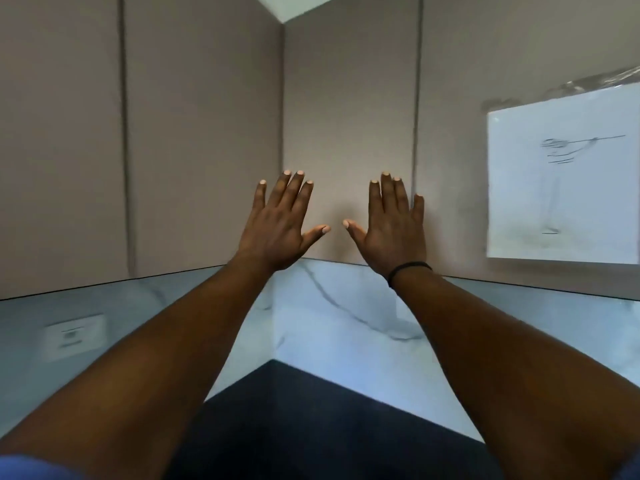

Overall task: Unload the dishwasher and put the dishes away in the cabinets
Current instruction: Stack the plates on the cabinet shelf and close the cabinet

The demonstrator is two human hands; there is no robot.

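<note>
Left cabinets (138, 133): flat handle-less doors, all closed; a door meant to pop open on a push could swing toward the head if the person stands close.
Outlet (74, 336): set in the marble backsplash (329, 317) under the left cabinets; wet dishes carried past it risk drips.
Left hand (280, 223): raised, fingers (292, 192) straight and spread, holding nothing; whether it touches the door or hovers just off it cannot be told.
Corner cabinet door (346, 116): both hands sit in front of its lower half; no handle shows, so a push at the wrong spot may not release it.
Right hand (394, 230): raised level with the left, flat and spread, empty; a dark band (410, 268) circles the wrist.
Surface (311, 427): dark, in the corner below the arms; nothing seen on it here.
Paper sheet (561, 188): taped to the right-hand door, faint sketch on it; opening that door carelessly could tear it loose.
Dishes and dishwasher: not in view; neither hand carries any, so unloading looks not yet begun or between trips.
</note>
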